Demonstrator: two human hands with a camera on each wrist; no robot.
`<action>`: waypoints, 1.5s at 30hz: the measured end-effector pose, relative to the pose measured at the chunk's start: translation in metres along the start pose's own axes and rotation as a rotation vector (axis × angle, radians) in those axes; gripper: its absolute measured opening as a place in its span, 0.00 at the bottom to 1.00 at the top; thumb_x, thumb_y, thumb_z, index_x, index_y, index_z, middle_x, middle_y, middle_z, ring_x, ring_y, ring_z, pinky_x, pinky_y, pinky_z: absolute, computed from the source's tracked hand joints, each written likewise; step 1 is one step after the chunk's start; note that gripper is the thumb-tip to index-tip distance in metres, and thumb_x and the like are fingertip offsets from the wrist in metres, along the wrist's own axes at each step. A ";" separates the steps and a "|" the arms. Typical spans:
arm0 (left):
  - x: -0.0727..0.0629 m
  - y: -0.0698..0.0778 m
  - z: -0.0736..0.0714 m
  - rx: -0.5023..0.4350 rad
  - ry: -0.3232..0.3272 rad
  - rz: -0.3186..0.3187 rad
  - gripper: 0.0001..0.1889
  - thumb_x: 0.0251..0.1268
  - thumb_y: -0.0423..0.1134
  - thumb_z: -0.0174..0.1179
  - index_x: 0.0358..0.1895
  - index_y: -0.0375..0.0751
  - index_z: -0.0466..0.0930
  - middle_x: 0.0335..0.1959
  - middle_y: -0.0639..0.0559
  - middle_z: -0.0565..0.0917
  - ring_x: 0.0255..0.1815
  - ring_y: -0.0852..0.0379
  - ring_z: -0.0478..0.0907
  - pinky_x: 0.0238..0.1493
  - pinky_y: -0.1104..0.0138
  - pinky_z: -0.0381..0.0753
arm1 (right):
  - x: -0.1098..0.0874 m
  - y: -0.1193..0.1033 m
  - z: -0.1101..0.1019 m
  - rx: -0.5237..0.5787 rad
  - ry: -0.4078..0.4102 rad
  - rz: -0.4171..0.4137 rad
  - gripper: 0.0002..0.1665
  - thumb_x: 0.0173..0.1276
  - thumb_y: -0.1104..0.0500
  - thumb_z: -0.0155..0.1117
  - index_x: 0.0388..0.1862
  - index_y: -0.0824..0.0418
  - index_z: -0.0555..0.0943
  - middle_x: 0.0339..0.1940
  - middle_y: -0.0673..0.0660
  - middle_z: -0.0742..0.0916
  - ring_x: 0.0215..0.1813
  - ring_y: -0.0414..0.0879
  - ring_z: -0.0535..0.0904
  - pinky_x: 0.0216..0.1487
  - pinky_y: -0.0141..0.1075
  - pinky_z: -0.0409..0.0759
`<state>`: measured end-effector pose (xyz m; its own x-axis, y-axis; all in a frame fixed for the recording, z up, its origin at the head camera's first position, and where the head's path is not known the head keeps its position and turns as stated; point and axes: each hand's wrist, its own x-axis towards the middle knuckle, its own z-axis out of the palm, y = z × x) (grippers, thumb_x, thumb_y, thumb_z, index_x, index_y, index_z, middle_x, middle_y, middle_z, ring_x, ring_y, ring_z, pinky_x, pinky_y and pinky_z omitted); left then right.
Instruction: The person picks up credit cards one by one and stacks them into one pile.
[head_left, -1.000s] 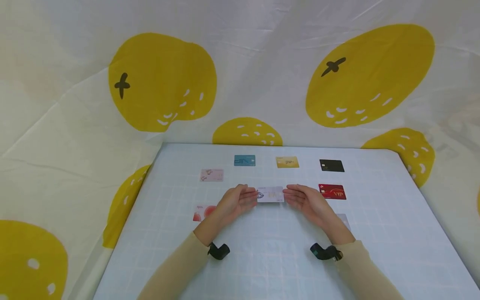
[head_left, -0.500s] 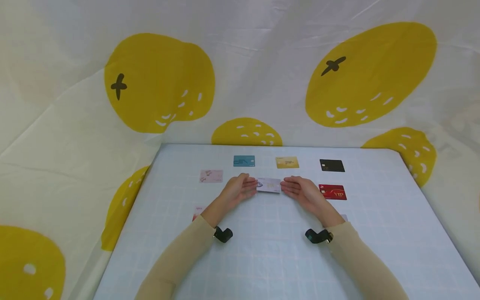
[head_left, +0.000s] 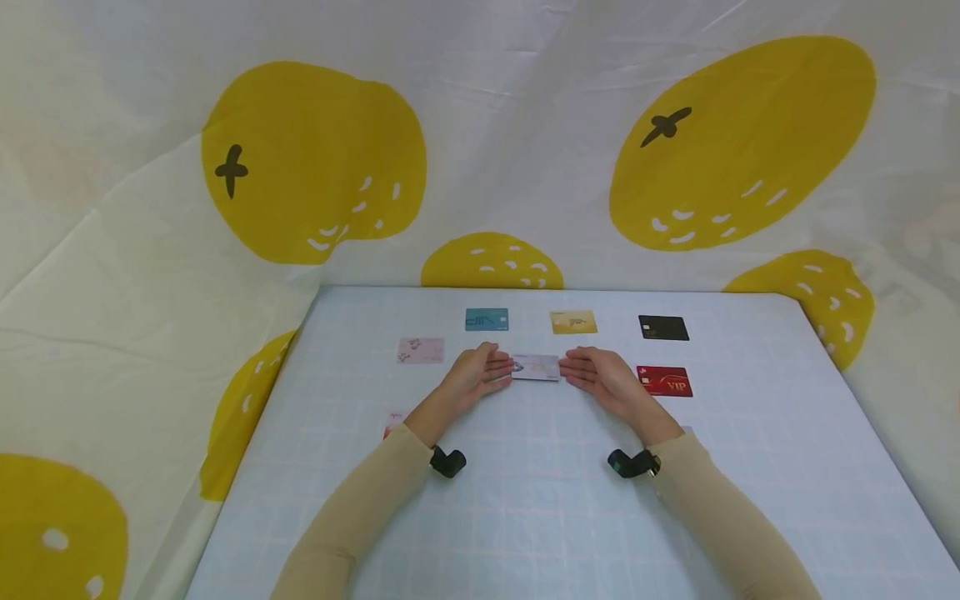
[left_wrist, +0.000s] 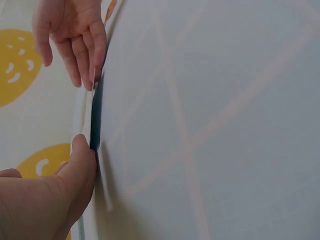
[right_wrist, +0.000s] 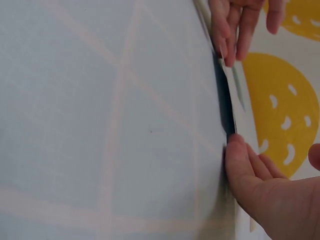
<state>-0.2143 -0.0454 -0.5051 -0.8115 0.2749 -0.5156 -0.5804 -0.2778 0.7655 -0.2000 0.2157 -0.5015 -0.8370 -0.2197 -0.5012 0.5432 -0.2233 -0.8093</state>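
In the head view a pale lilac plastic card spans the gap between my two hands. My left hand touches its left short edge with straight fingertips. From the other side, my right hand presses its straight fingertips to the right edge. Both wrist views show the card almost edge-on, close over the table, with a dark shadow beneath. The left wrist view has my left hand at the near end of the card. In the right wrist view my right hand is at the near end.
On the white checked table lie a blue card, gold card, black card, red VIP card and pink card. My left forearm partly covers a red-and-white card. A curtain with yellow fruit hangs behind.
Both hands have moved away from me with the lilac card between them, toward the back row of cards. In the last half second they have shifted only slightly.
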 end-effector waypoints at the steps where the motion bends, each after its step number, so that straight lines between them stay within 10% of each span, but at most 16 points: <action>1: 0.000 0.001 0.000 0.003 0.000 0.000 0.26 0.78 0.44 0.47 0.63 0.21 0.70 0.59 0.33 0.77 0.62 0.42 0.76 0.60 0.55 0.78 | 0.000 -0.001 0.000 -0.008 0.000 -0.002 0.31 0.83 0.52 0.45 0.76 0.69 0.60 0.72 0.67 0.72 0.70 0.57 0.71 0.67 0.43 0.72; 30: -0.003 -0.003 0.001 0.040 -0.009 0.005 0.24 0.80 0.44 0.47 0.62 0.23 0.71 0.59 0.34 0.76 0.62 0.42 0.75 0.60 0.56 0.78 | -0.006 0.004 0.003 -0.058 0.015 -0.036 0.32 0.82 0.52 0.47 0.76 0.68 0.60 0.72 0.66 0.71 0.70 0.58 0.71 0.67 0.43 0.72; 45: -0.062 0.003 -0.004 0.091 -0.107 0.084 0.26 0.82 0.44 0.44 0.69 0.24 0.65 0.67 0.31 0.72 0.68 0.38 0.70 0.57 0.59 0.79 | -0.053 0.014 0.013 -0.066 0.017 -0.141 0.34 0.82 0.48 0.49 0.76 0.68 0.62 0.72 0.67 0.72 0.69 0.57 0.73 0.65 0.40 0.73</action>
<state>-0.1656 -0.0665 -0.4724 -0.8425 0.3516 -0.4080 -0.4982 -0.2208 0.8385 -0.1472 0.2121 -0.4822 -0.9058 -0.1742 -0.3863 0.4156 -0.1878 -0.8899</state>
